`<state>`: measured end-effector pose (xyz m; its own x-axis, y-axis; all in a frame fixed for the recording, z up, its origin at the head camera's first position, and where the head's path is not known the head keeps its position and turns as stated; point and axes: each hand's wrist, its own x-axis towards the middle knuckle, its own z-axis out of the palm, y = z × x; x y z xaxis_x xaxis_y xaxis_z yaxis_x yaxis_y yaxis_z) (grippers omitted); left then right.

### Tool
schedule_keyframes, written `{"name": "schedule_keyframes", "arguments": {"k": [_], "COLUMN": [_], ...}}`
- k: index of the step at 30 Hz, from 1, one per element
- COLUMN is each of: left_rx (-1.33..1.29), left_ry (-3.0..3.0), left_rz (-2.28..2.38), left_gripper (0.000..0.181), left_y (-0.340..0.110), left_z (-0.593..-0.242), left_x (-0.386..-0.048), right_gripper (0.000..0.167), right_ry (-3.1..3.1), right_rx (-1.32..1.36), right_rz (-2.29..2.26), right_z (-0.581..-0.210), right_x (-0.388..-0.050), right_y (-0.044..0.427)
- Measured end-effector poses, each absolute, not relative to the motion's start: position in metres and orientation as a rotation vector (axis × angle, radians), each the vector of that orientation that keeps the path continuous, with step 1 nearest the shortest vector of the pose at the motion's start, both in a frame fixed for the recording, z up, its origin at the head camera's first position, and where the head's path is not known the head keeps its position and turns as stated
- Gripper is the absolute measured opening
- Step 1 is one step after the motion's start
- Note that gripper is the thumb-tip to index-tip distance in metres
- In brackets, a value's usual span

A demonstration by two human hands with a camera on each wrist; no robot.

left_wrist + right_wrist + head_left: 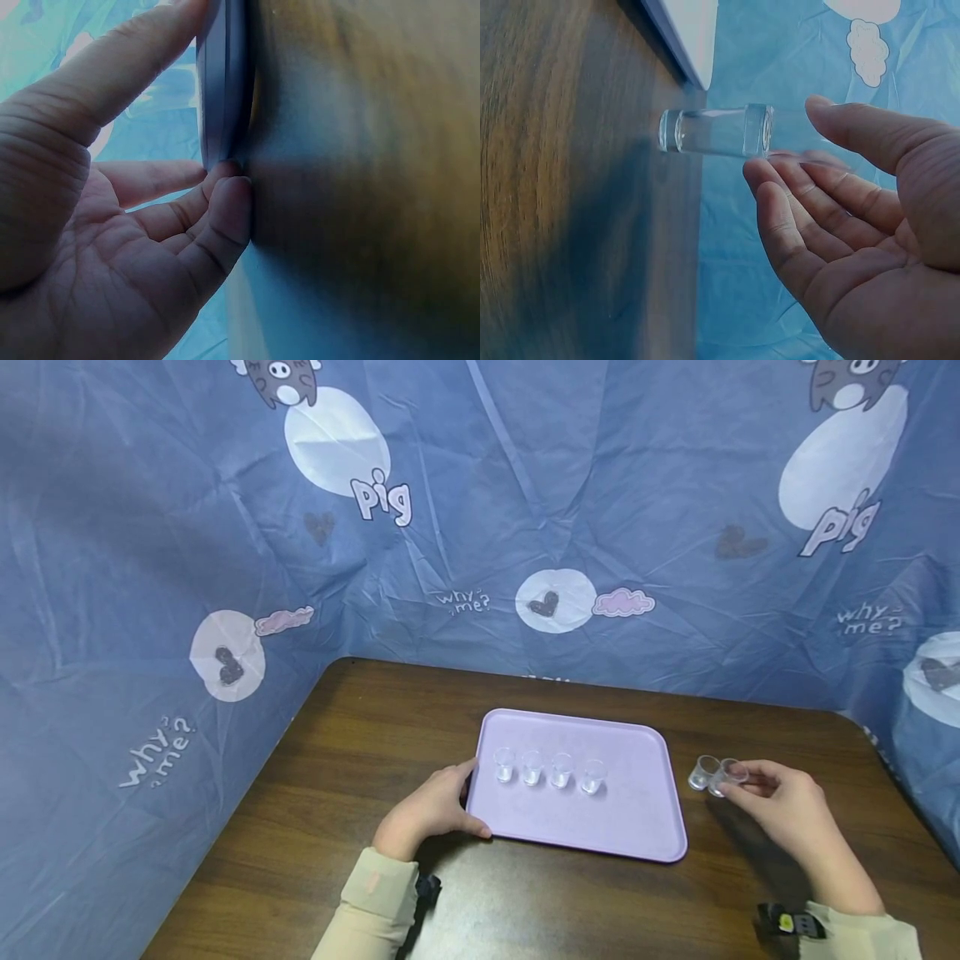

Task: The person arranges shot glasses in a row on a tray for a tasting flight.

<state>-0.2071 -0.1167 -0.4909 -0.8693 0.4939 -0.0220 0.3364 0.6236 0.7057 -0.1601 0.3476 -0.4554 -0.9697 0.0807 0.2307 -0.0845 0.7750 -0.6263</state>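
My left hand (pixel 435 810) holds the near left corner of a lilac tray (pixel 637 810). Its thumb lies along the near rim, and in the left wrist view curled fingers meet the tray's edge (pixel 223 82). A row of several small clear shot glasses (pixel 561 771) stands upright on the tray. To the tray's right, my right hand (pixel 787 802) pinches another shot glass (pixel 722 783) between thumb and fingers. In the right wrist view the held glass's thick base (pixel 758 130) is off the table, and a second loose glass (pixel 712 131) stands upright on the wood.
The brown wooden table (pixel 360 735) has rounded far corners. A blue printed cloth (pixel 465 543) hangs behind it and along both sides. Dark straps sit at both wrists, by the beige sleeves (pixel 375 893).
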Motion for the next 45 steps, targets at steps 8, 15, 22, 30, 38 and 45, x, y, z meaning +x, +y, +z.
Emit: {"name": "schedule_keyframes", "arguments": {"k": [8,15,22,30,38,45], "left_rx": [0.691,0.689,0.697,0.678,0.675,0.668], "left_ry": [2.635,2.643,2.650,2.632,2.642,2.641], "left_rz": [1.086,1.067,1.053,1.078,1.058,1.059], "left_gripper": [0.103,0.104,0.104,0.103,0.105,0.105], "left_y": [-0.117,-0.118,-0.118,-0.117,-0.117,-0.117], "left_z": [-0.492,-0.490,-0.489,-0.489,-0.490,-0.490], "left_x": [-0.207,-0.205,-0.205,-0.206,-0.205,-0.206], "right_gripper": [0.037,0.034,0.034,0.032,0.032,0.028], "right_ry": [-2.735,-2.710,-2.714,-2.751,-2.773,-2.781], "right_rx": [0.026,0.058,0.081,0.088,0.133,0.158], "right_rz": [0.959,0.972,0.974,0.948,0.963,0.991], "right_z": [-0.453,-0.451,-0.451,-0.452,-0.453,-0.455], "right_x": [-0.159,-0.159,-0.160,-0.161,-0.163,-0.167], "right_y": [0.341,0.336,0.332,0.324,0.313,0.304]}}
